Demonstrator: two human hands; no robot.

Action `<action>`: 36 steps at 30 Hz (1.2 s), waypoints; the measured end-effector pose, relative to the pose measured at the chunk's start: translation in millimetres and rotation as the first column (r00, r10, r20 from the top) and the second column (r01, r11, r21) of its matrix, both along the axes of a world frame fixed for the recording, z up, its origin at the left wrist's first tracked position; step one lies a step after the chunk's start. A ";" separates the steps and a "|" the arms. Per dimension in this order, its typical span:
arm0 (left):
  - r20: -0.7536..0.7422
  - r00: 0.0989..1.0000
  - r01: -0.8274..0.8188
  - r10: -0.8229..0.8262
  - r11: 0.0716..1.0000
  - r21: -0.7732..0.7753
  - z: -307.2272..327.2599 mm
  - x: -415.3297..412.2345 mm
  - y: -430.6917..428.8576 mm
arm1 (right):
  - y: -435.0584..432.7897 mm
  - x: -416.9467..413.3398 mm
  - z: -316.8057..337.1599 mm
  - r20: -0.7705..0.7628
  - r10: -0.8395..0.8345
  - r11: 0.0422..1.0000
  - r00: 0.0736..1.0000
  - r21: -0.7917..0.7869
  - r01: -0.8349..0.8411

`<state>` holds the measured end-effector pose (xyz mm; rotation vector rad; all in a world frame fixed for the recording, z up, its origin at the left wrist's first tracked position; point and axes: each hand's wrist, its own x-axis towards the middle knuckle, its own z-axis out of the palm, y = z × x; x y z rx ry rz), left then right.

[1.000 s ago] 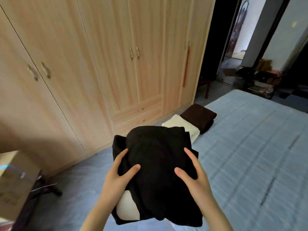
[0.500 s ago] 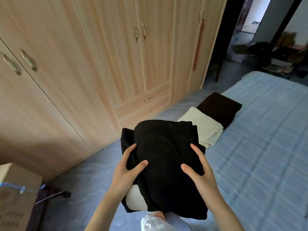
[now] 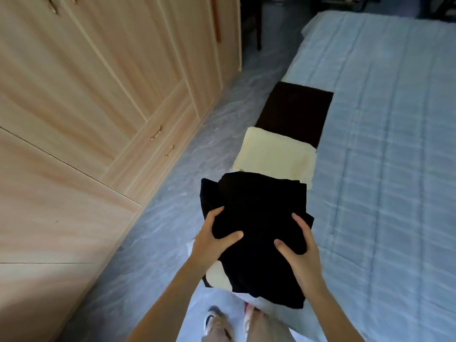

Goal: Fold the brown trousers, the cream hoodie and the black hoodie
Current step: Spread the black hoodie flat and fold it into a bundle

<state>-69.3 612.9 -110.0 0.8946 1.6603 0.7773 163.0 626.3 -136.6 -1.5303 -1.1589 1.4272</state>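
Observation:
The black hoodie (image 3: pixel 259 218), folded into a bundle with a cream patch at its lower left, is held in the air over the bed's left edge. My left hand (image 3: pixel 212 240) grips its left side and my right hand (image 3: pixel 299 248) grips its right side, thumbs on top. Just beyond it the folded cream hoodie (image 3: pixel 276 156) lies on the bed. The folded brown trousers (image 3: pixel 296 112) lie behind that, touching it.
The bed (image 3: pixel 382 169) with a pale blue striped cover fills the right side. A light wooden wardrobe (image 3: pixel 86 95) with drawers stands on the left across a strip of grey floor (image 3: pixel 177 193). My legs and shoes show at the bottom.
My view has tilted downward, so the wardrobe tops and doorway have left the frame. Both hands have kept hold of the black hoodie, now nearer the cream hoodie.

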 end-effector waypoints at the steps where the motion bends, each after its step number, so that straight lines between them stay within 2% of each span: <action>1: -0.009 1.000 0.029 -0.029 0.999 -0.023 -16.8 -4.9 13.5 | 6.2 -4.9 -14.1 0.004 -0.027 1.000 1.000 -0.001 0.027; 7: -0.059 0.969 0.234 -0.240 0.968 -0.087 -112.9 -23.3 60.3 | 13.7 -28.5 -110.7 0.079 -0.151 0.987 0.985 -0.038 0.155; 12: -0.106 0.957 0.272 -0.272 0.962 -0.008 -149.0 -21.5 65.4 | 14.0 -32.9 -153.6 0.112 -0.183 0.978 0.977 -0.081 0.193; 14: -0.204 0.940 0.274 -0.274 0.961 -0.028 -145.9 -21.9 63.3 | 15.0 -29.5 -148.1 0.179 -0.130 0.978 0.975 -0.137 0.156; 15: -0.286 0.919 0.267 -0.270 0.962 -0.050 -142.1 -22.4 62.0 | 14.8 -27.9 -143.4 0.274 -0.100 0.976 0.956 -0.159 0.148; 16: -0.402 0.874 0.282 -0.273 0.959 -0.040 -137.4 -23.0 61.3 | 14.4 -27.5 -137.5 0.421 -0.076 0.977 0.904 -0.148 0.151; 17: -0.551 0.784 0.352 -0.286 0.936 0.016 -133.1 -22.7 61.1 | 14.4 -29.4 -130.5 0.569 -0.063 0.984 0.820 -0.101 0.146; 18: -0.695 0.658 0.468 -0.288 0.880 0.079 -131.2 -21.1 61.7 | 15.3 -33.9 -124.2 0.681 -0.072 0.994 0.729 -0.014 0.111; 19: -0.789 0.543 0.583 -0.286 0.805 0.110 -131.4 -18.8 64.5 | 17.9 -41.1 -119.5 0.749 -0.090 0.996 0.657 0.081 0.044; 21: -0.850 0.413 0.723 -0.328 0.686 0.086 -139.0 -13.8 75.2 | 28.9 -58.8 -118.4 0.795 -0.081 0.981 0.602 0.171 -0.094; 26: -0.839 0.319 0.768 -0.441 0.639 -0.044 -185.0 -8.0 95.1 | 48.3 -69.6 -164.7 0.840 0.077 0.986 0.537 0.016 -0.166; 32: -0.890 0.267 0.786 -0.370 0.617 -0.020 -228.2 -3.0 93.8 | 44.3 -64.7 -220.3 0.878 0.013 0.982 0.479 0.078 -0.171; 36: -0.879 0.241 0.787 -0.413 0.613 -0.072 -222.8 -3.9 94.3 | 46.1 -64.6 -211.9 0.877 0.078 0.981 0.474 0.018 -0.194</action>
